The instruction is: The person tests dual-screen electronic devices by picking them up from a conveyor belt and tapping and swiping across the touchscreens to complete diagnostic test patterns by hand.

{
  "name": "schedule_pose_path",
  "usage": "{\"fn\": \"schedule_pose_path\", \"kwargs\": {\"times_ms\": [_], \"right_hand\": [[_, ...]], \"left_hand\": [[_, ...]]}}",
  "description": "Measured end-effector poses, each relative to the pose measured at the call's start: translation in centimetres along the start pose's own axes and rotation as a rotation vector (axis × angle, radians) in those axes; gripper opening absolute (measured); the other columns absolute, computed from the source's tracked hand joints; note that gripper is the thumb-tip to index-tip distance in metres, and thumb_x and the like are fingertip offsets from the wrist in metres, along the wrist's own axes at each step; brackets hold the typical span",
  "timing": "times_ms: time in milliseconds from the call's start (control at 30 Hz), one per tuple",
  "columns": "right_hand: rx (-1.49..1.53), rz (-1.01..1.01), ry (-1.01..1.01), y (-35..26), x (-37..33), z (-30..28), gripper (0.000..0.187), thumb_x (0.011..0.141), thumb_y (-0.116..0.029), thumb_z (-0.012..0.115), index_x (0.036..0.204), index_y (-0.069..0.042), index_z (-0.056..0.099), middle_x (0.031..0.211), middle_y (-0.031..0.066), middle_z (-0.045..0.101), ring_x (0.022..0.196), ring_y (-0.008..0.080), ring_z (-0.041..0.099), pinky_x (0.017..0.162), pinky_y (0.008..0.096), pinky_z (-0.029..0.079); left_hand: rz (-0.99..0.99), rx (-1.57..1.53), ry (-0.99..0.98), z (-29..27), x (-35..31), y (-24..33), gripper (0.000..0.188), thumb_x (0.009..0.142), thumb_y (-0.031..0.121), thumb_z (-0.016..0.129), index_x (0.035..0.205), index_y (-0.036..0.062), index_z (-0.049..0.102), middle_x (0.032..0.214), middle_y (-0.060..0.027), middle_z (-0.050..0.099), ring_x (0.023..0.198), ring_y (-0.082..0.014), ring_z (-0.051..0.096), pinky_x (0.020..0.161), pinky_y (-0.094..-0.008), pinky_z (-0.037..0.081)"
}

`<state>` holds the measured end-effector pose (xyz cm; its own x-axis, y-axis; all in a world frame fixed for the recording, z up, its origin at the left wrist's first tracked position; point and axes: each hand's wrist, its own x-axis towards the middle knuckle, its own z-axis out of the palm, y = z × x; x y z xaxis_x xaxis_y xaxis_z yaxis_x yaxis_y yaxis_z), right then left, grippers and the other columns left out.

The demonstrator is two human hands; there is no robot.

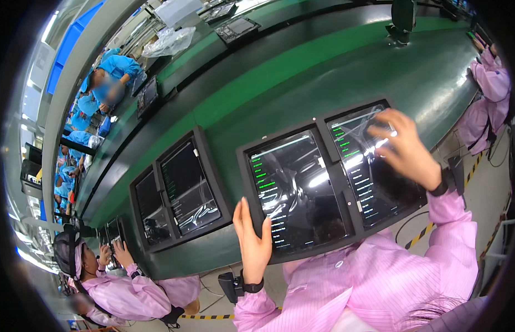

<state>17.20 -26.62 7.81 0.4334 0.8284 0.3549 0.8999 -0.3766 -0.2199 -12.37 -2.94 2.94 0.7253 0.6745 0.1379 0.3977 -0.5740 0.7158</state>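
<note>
Two screens (299,188) sit in a tray (346,193); your left hand (255,242) and right hand (404,145) are spread: steady it, and tap softly.

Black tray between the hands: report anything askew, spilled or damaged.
The black rectangular two-slot tray seems to overhang the smooth green tabletop: floor shows past the tray's lower right corner. No spill or obvious damage.

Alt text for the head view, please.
A person's right hand is over the right of two glossy dark rectangular screens in a black frame; the left hand is at its left edge. A second black frame lies leftward on the green workbench.
</note>
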Motion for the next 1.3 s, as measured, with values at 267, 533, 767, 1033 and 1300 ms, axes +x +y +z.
{"fn": "schedule_pose_path", "kwargs": {"times_ms": [267,533,767,1033,1300], "right_hand": [[0.422,0.502,-0.036,6.5,-1.6,2.7,0.071,0.1,-0.039,0.051,0.155,-0.006,0.019,0.156,0.0255,0.026,0.146,0.0381,0.024,0.116,0.0415,0.023],[0.452,0.416,-0.139,8.0,3.4,2.8,0.069,0.099,-0.04,0.052,0.153,-0.005,0.025,0.154,0.0242,0.031,0.144,0.0345,0.029,0.116,0.0385,0.025],[0.227,0.276,-0.172,5.8,-0.9,0.6,0.06,0.093,-0.022,0.06,0.149,-0.015,0.038,0.157,0.0237,0.021,0.146,0.04,0.021,0.117,0.0455,0.022],[0.009,-0.022,-0.198,3.3,-0.5,2.6,0.05,0.088,-0.031,0.068,0.135,-0.017,0.056,0.155,0.0199,0.027,0.145,0.0443,0.018,0.115,0.0524,0.027],[0.037,-0.051,-0.147,4.2,1.1,2.0,0.047,0.09,-0.029,0.066,0.132,-0.011,0.056,0.144,0.0175,0.041,0.133,0.0393,0.036,0.108,0.0473,0.039]], "left_hand": [[-0.008,-0.082,-0.038,2.0,2.6,-0.4,0.065,0.097,0.021,0.058,0.152,0.0044,0.027,0.151,-0.0274,0.029,0.138,-0.0415,0.034,0.111,-0.0452,0.032],[0.018,0.086,-0.026,2.0,2.7,0.7,0.055,0.092,0.02,0.066,0.144,0.0166,0.048,0.151,-0.0326,0.027,0.141,-0.0444,0.031,0.112,-0.0438,0.03],[0.011,0.164,-0.019,2.3,2.7,0.8,0.048,0.089,0.02,0.07,0.135,0.0193,0.059,0.151,-0.0339,0.024,0.138,-0.0452,0.035,0.11,-0.0416,0.032],[-0.03,0.227,-0.023,2.0,2.6,1.5,0.055,0.095,0.015,0.059,0.147,0.0151,0.044,0.156,-0.0271,0.02,0.143,-0.0428,0.026,0.114,-0.0462,0.027],[0.075,0.352,-0.012,1.0,3.8,1.8,0.05,0.095,0.016,0.061,0.143,0.0077,0.048,0.153,-0.0253,0.027,0.14,-0.0419,0.029,0.113,-0.0485,0.029]]}}
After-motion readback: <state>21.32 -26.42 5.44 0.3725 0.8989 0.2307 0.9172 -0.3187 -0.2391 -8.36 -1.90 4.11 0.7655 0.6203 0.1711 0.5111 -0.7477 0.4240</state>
